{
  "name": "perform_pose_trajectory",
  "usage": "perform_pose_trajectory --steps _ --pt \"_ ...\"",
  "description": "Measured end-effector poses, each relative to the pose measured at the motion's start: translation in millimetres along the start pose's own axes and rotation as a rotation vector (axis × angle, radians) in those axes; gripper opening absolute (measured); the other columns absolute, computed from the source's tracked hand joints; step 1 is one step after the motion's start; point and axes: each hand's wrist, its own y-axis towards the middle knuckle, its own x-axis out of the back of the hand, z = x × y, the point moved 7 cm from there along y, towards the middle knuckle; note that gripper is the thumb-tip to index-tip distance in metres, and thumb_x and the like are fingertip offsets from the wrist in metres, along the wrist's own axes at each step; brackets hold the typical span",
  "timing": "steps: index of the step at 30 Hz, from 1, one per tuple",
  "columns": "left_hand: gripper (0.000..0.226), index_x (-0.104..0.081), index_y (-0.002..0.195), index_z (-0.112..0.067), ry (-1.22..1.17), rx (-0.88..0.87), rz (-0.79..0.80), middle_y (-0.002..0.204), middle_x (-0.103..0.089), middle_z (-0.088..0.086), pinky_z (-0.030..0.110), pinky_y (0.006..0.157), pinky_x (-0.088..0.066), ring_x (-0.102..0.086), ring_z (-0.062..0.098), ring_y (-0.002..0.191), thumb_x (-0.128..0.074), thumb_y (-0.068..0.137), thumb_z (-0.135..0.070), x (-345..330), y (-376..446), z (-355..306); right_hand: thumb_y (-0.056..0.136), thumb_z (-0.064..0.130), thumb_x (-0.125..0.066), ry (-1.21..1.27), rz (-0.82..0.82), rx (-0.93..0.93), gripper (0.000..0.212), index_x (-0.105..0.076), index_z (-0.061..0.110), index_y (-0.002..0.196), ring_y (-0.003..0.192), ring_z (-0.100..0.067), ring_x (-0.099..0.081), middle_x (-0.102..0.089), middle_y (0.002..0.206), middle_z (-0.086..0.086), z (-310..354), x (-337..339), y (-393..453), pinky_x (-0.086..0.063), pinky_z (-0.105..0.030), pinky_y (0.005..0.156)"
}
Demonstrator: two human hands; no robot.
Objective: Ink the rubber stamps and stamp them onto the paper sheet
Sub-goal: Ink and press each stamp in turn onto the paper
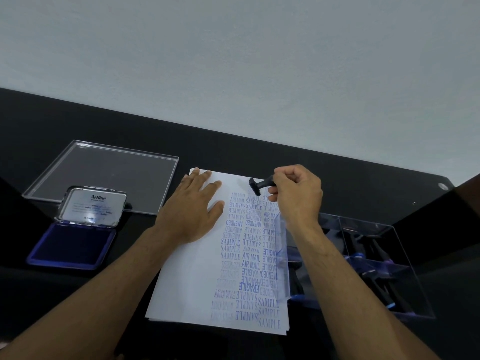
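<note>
1. The rubber stamp [258,185] is held by its black handle in the right hand [296,194], fingers curled tight round it. It's tipped sideways above the far end of the paper sheet [192,268], face turned left, not touching the page. Probably it's being lifted off or lined up for the next hit, can't be told which.
2. The sheet is pinned flat by the left hand [196,206], fingers spread straight and nothing gripped. That's likely done so the paper isn't dragged when the stamp comes up.
3. The right side of the sheet is already packed with blue prints (SAMPLE, AIR MAIL, AMENDED, FRAGILE, FAX OUT), while the left strip is bare, so a fair bit looks done.
4. More sheets seem to be stacked under the top one, judging from the near edge.
5. The ink pad [71,242] is parked open on the left, lid propped up, well apart from the stamp, so a reach across is needed for re-inking.
6. A clear tray lid [104,175] is laid behind the pad.
7. A clear plastic box [368,266] with more stamps is kept just right of the sheet, handy for swapping.
</note>
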Motion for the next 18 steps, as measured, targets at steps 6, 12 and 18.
perform_pose_trajectory --steps 6,12,18 --pt "0.07 -0.03 0.156 -0.026 -0.04 -0.006 0.012 0.168 -0.014 -0.001 0.039 0.121 -0.007 0.0 0.022 0.156 -0.027 0.095 -0.06 9 -2 -7 0.09 0.01 -0.063 0.033 0.034 -0.003 0.018 -0.073 0.022 0.098 0.069 -0.012 -0.07 -0.071 0.083 0.004 6 -1 -5 -0.061 -0.03 0.06" --pt "0.063 -0.03 0.155 -0.028 -0.054 0.061 -0.059 0.167 -0.016 -0.003 0.051 0.12 -0.023 -0.003 0.021 0.156 -0.039 0.1 -0.056 38 -29 -3 0.089 0.01 -0.062 0.051 0.105 0.029 0.019 -0.076 0.021 0.093 0.069 -0.014 -0.071 -0.073 0.082 0.005 23 -14 -25 -0.062 -0.032 0.062" --pt "0.064 -0.027 0.156 -0.025 -0.011 0.089 -0.091 0.167 -0.016 0.002 0.048 0.125 -0.013 -0.002 0.023 0.155 -0.04 0.101 -0.054 75 -83 30 0.087 0.009 -0.065 0.042 0.236 0.073 0.017 -0.076 0.02 0.096 0.071 -0.014 -0.071 -0.072 0.079 0.004 43 -57 -67 -0.061 -0.027 0.06"
